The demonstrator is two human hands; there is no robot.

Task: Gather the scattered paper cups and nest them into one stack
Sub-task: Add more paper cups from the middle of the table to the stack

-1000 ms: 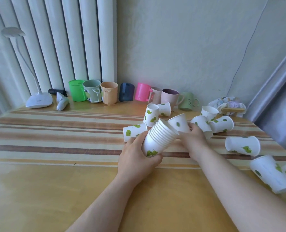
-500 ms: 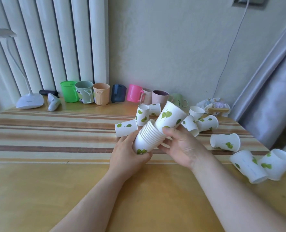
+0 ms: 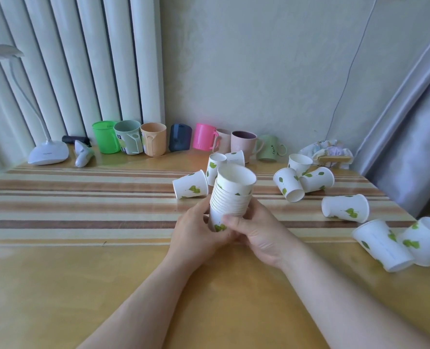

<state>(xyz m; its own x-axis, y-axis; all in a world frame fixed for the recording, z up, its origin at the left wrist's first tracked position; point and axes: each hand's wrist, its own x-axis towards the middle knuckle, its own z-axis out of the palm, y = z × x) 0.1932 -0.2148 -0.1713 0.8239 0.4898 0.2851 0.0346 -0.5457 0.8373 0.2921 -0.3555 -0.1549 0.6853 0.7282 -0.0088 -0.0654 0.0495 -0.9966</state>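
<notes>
Since loose cups still litter the frame's right side, we've got both hands, left hand (image 3: 196, 233) and right hand (image 3: 256, 233), wrapped round the upright stack (image 3: 230, 200) at center, steadying it.

Soft, even daylight fills the room, brightest at the left of the frame. The glossy table (image 3: 57, 285) carries pale glare and faint reflections along its far edge (under the row of mugs (image 3: 183, 141)). Shadows are weak. Wide-angle distortion bends the radiator (image 3: 70, 59) and the curtain (image 3: 410, 122) at the frame's edges.
</notes>
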